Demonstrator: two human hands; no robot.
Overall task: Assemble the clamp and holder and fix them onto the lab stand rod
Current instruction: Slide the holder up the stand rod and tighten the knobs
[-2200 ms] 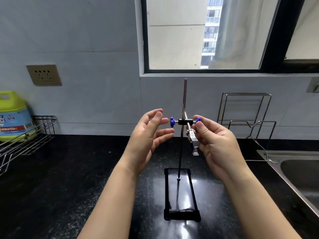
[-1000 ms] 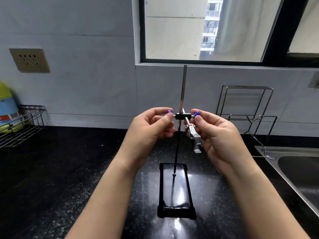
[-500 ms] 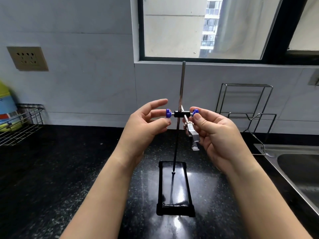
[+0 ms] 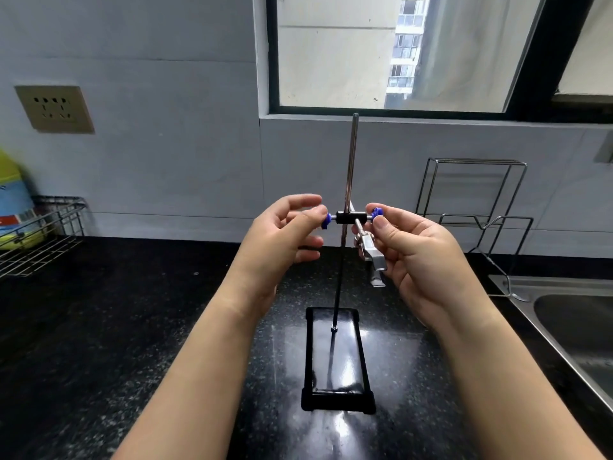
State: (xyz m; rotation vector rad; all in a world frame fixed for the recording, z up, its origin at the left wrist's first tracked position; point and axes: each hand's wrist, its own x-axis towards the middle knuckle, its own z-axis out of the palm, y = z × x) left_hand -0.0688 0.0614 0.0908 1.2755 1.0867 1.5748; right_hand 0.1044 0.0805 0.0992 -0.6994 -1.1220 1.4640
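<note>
A thin metal rod point(image 4: 352, 161) rises from a black rectangular base point(image 4: 336, 360) on the dark counter. A black holder point(image 4: 351, 217) sits across the rod at mid height, with a blue knob at each end. My left hand point(image 4: 282, 240) has its thumb and fingertips on the left blue knob point(image 4: 327, 220). My right hand point(image 4: 418, 257) pinches the right blue knob point(image 4: 376, 213) and cups the silver clamp point(image 4: 370, 250), which hangs forward and down from the holder. The clamp's jaws are partly hidden by my right palm.
A wire rack point(image 4: 471, 207) stands against the wall at the right, beside a steel sink point(image 4: 570, 327). At the left a wire basket point(image 4: 39, 240) holds a yellow-green and blue bottle point(image 4: 13, 200). A wall socket point(image 4: 54, 109) is above it.
My left hand's fingers opened off the left blue knob half a second ago and now rest on it again. My right hand has kept its hold. The view has shifted slightly.
</note>
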